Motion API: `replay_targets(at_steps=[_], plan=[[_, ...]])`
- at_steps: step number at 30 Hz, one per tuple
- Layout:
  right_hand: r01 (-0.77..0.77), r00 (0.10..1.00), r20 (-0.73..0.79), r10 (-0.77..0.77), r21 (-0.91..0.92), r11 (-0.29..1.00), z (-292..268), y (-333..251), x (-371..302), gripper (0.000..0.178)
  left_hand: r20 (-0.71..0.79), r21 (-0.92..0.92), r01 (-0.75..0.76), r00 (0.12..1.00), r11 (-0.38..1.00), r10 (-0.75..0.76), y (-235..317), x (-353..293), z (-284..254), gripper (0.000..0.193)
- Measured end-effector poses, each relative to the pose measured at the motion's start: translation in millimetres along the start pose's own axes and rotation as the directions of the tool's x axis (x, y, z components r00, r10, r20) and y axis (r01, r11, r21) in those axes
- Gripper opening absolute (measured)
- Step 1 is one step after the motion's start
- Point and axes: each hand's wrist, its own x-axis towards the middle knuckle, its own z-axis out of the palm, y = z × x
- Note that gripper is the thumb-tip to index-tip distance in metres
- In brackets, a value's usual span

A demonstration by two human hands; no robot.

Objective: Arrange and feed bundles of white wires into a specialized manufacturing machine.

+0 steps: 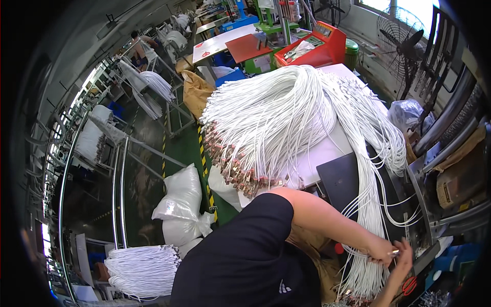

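My left arm reaches across to the lower right, over a long bundle of white cables (366,197) that runs off the table. My left hand (379,250) is closed at the bundle's right side, with a small pale, shiny piece (393,253) at its fingertips. Its kind is too small to tell. My right hand (403,260) comes up from below and meets that piece with bent fingers; what they grip is hidden. Below my hands the cable ends (364,281) fan out. A red-handled tool, seemingly scissors (409,286), lies beside my right forearm.
A large heap of white cables (276,107) with copper-coloured ends covers the white table (327,146). A dark flat panel (337,179) is beside the bundle. White sacks (179,197) and another cable bundle (142,271) stand left. A red machine (327,43) and fan (401,43) are behind.
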Motion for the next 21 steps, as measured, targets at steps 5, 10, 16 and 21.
replay_targets(at_steps=[5, 10, 16, 21], plan=[[0.128, 0.985, 0.162, -0.058, -0.467, 0.875, 2, -17, -23, 0.029, -0.223, -0.037, -0.026, 0.975, 0.999, 0.017, 16, 37, -40, 0.028], [0.169, 0.966, -0.032, -0.256, -0.670, 0.723, -4, -6, -17, 0.017, -0.200, -0.140, 0.035, 0.978, 0.990, -0.063, 7, 65, -56, 0.036], [0.027, 0.973, -0.046, -0.226, -0.951, 0.309, -21, 36, 16, 0.048, -0.122, -0.366, 0.100, 0.981, 0.925, -0.154, 15, 45, -47, 0.037], [0.142, 0.923, -0.041, -0.382, -0.888, 0.438, -16, 28, 14, 0.037, -0.124, -0.261, 0.143, 0.976, 0.955, -0.180, 22, 40, -50, 0.033]])
